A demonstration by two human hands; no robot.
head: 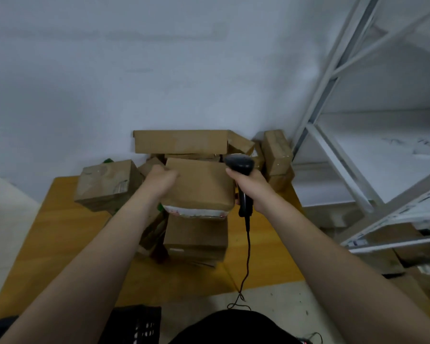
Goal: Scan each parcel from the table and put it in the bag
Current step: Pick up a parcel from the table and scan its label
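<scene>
My left hand (162, 179) grips the left side of a brown cardboard parcel (201, 187), which is tilted and lifted above the pile; a white label shows on its near lower face. In my right hand (252, 188) is a black handheld barcode scanner (241, 175), gripped by the handle at the parcel's right edge, its head pointing at the parcel. The scanner's cable hangs down toward the floor. Several other cardboard parcels (109, 184) lie on the wooden table (60, 232). No bag can be made out.
A long flat box (181, 141) leans on the wall behind the pile. Another parcel (196, 238) sits under the held one. A white metal shelf rack (358, 145) stands at the right with boxes on the floor beneath it. A black crate (137, 324) sits near me.
</scene>
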